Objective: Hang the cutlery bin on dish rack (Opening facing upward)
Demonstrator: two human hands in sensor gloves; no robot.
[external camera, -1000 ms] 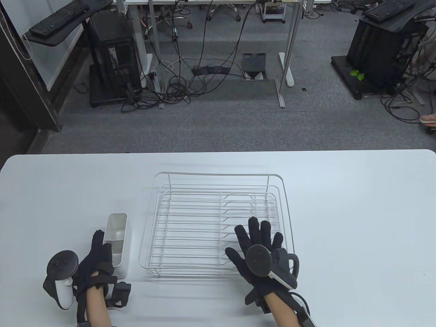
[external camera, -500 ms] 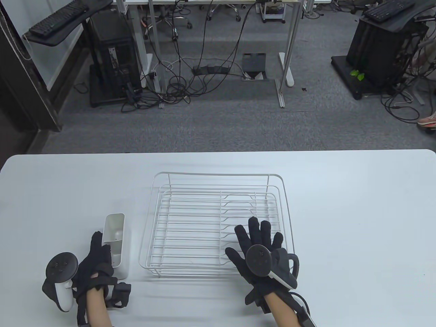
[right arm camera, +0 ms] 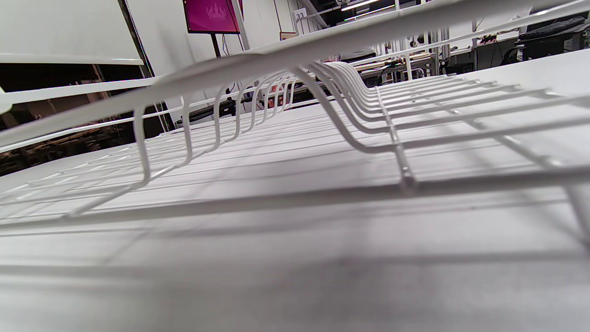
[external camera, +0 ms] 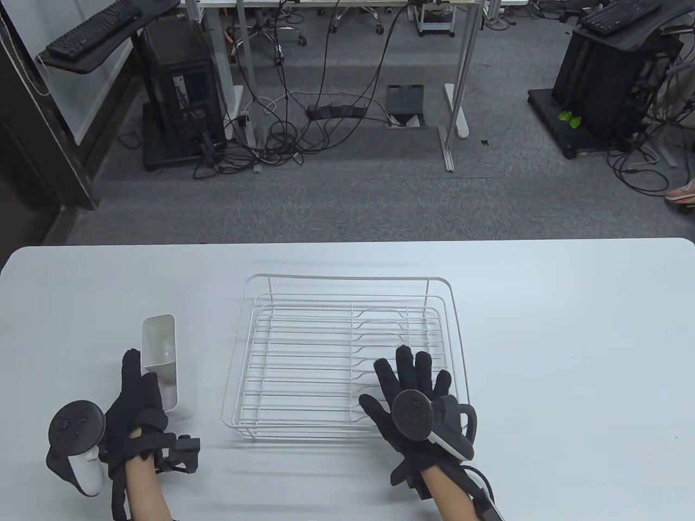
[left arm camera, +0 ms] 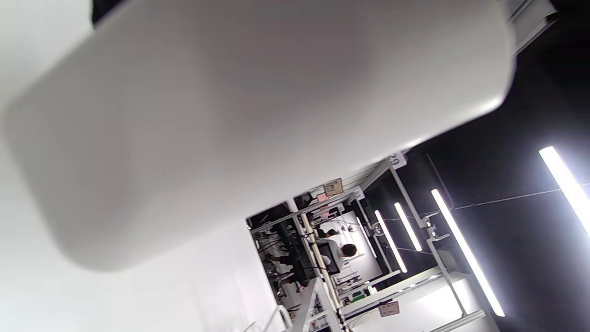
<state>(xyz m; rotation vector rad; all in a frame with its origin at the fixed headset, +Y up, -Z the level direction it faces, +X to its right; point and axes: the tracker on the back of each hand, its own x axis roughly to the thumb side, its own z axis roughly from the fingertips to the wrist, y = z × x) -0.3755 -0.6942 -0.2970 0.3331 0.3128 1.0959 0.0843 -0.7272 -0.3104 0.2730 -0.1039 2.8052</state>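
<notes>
The left hand (external camera: 136,404) is raised, its fingers (external camera: 130,369) extended forward and curled around what it grips, forearm bare behind the glove. The right hand (external camera: 415,401) lies flat, palm down, fingers (external camera: 404,363) spread and pointing forward.

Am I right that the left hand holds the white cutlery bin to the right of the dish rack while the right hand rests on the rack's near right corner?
Not quite: the table view shows the cutlery bin, held by the left hand, to the left of the dish rack, not its right. The right hand does rest on the rack's near right corner.
</notes>
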